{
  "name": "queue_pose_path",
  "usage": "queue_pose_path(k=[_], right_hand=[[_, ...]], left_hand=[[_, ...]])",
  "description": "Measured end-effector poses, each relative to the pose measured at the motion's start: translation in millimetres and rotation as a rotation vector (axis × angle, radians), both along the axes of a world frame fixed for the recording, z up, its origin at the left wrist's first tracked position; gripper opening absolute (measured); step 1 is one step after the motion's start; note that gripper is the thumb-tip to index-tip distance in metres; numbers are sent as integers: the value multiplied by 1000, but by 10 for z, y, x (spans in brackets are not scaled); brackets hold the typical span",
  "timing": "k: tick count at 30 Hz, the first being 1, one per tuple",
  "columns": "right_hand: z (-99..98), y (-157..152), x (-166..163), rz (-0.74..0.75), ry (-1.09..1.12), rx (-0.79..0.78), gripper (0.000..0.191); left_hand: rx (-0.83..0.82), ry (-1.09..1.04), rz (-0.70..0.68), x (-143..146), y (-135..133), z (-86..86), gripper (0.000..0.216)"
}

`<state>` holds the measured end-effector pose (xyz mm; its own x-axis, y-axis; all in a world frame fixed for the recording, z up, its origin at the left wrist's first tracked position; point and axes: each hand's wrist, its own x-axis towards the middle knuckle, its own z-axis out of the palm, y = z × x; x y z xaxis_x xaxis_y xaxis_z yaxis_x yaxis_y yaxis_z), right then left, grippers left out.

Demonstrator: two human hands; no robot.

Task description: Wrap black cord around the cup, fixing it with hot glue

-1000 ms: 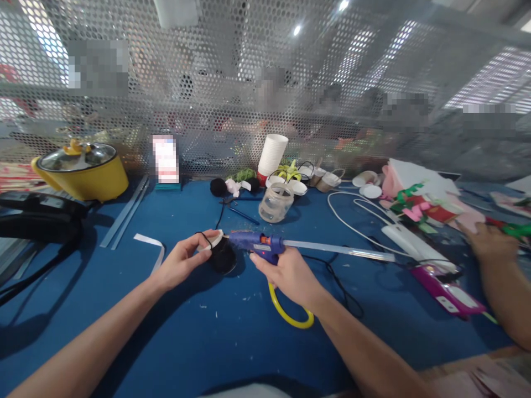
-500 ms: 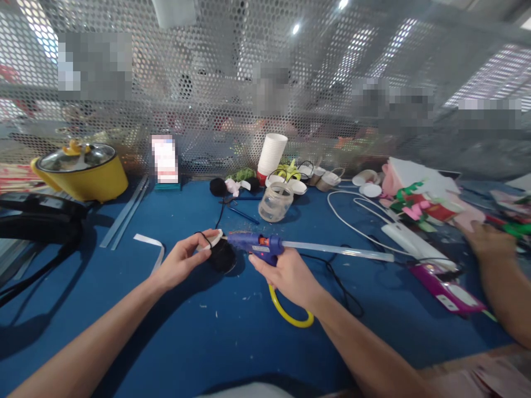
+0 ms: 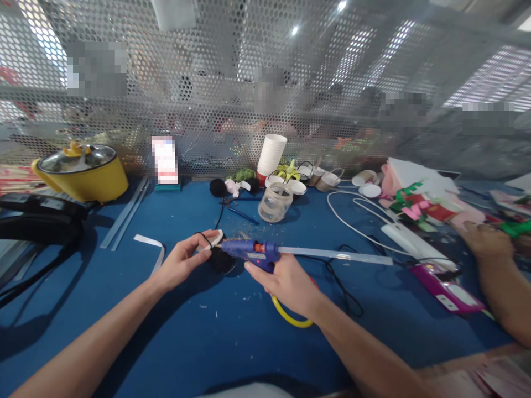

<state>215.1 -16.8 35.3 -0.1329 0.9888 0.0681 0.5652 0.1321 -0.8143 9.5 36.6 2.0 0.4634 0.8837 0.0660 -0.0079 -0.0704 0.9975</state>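
My left hand (image 3: pixel 185 260) pinches a small white piece (image 3: pixel 214 239) between thumb and fingers, with black yarn looped over it. Just below lies a dark, rounded black bundle (image 3: pixel 224 262), partly hidden by the tool; it looks like a yarn ball. My right hand (image 3: pixel 292 282) is wrapped round the grip of a blue glue gun (image 3: pixel 251 250), its nozzle at the white piece. A long clear glue stick (image 3: pixel 336 254) sticks out of the gun's back. Beneath my right wrist shows a yellow curved handle (image 3: pixel 290 318), the rest of it hidden.
Behind my hands stand a clear jar (image 3: pixel 275 203), stacked white cups (image 3: pixel 272 155) and a blue pen (image 3: pixel 243 215). A yellow pot (image 3: pixel 85 177) is at far left. To the right lie a purple power strip (image 3: pixel 446 290) and another person's hand (image 3: pixel 481 237) by craft pieces.
The glue gun in my right hand has shifted slightly left, its nozzle closer to the white piece. My left hand has stayed almost still.
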Motion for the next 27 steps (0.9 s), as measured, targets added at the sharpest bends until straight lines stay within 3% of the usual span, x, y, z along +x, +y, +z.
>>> queue_pose_path(k=[6,14,21,27], right_hand=[[5,74,71,-48,10,-118,26],[-46,127,78,-54,18,-99,27],[-6,169,138,-46,224,-180,17],[48,405,398,-256,385,-48,21]], left_hand=[[1,-3,-2,-8,10,-10,16],[-9,-3,12,-6,8,-4,17],[-7,14,19,11,2,17,21],[-9,33,19,14,-7,36,22]])
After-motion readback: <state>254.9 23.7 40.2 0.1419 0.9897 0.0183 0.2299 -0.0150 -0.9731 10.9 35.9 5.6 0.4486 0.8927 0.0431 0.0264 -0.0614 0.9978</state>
